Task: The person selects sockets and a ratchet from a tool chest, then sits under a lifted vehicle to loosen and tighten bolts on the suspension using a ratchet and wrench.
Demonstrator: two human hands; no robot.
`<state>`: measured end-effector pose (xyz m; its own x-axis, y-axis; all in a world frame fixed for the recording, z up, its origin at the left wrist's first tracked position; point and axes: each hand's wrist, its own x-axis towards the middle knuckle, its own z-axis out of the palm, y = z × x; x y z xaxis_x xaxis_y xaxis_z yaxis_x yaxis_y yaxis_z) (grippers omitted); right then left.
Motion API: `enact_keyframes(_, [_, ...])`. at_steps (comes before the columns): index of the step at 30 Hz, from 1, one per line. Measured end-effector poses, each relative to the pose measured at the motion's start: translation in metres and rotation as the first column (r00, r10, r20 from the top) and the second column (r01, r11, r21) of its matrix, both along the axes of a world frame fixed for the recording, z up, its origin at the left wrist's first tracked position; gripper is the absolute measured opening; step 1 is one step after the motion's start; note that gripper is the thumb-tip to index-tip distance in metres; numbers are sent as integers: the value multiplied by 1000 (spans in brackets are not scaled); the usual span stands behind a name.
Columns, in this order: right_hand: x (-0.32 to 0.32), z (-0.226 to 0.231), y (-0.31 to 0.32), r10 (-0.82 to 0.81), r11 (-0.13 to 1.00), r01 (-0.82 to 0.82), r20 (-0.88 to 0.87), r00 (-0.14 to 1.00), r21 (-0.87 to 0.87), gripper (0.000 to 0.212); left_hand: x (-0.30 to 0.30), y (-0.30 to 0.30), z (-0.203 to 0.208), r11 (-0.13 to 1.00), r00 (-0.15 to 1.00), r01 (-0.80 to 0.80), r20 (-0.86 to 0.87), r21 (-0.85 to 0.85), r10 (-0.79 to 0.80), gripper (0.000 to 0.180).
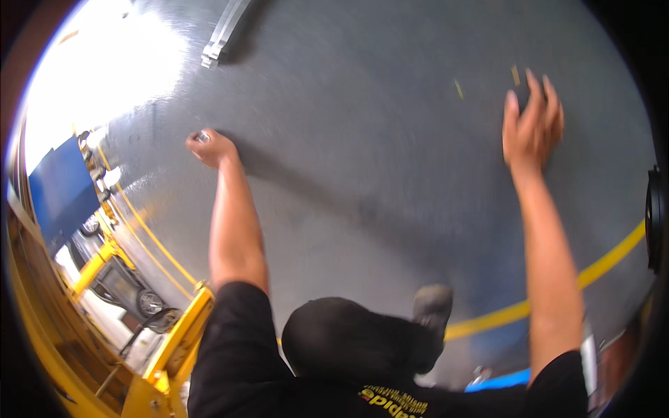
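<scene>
My left hand (214,149) is out over the grey floor (362,139), its fingers curled closed. A small shiny bit (202,136) shows at the top of the fist, too little of it to name. Well to the right, my right hand (532,131) reaches forward with its fingers apart and nothing visible in them. Just past its fingertips lies a short yellowish strip (516,74), and a thin yellow-green one (458,88) is to its left. My bent knee, in dark trousers, and a shoe (433,304) are below, between my arms.
A silvery metal bar (224,31) is at the far left. Yellow metal framework (178,341) rises at the lower left, with a blue panel (64,191) and a vehicle wheel (149,302) beyond. A yellow floor line (488,320) curves along the right; a dark round-edged object (654,219) sits at the right rim.
</scene>
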<state>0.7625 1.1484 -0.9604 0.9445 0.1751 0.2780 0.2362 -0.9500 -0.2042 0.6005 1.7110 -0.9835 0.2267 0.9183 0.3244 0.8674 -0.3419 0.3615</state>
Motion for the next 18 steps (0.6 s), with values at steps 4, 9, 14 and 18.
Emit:
enact_keyframes(4, [-21,2,4,-70,996,60,-141,988,-73,55,-33,9,-19,996,997,71,-3,57,-71,33])
enact_keyframes(9, [-12,20,16,-67,998,63,-158,985,-30,53,-25,-3,-3,1000,999,-20,44,19,19,30])
enact_keyframes(14, [-14,23,18,-111,985,83,-189,976,-148,53,1,-1,9,996,997,-70,-29,-60,68,30])
enact_keyframes(18, [-6,24,46,-289,924,199,-254,923,-328,55,-15,-1,16,992,995,-85,-62,-93,80,32])
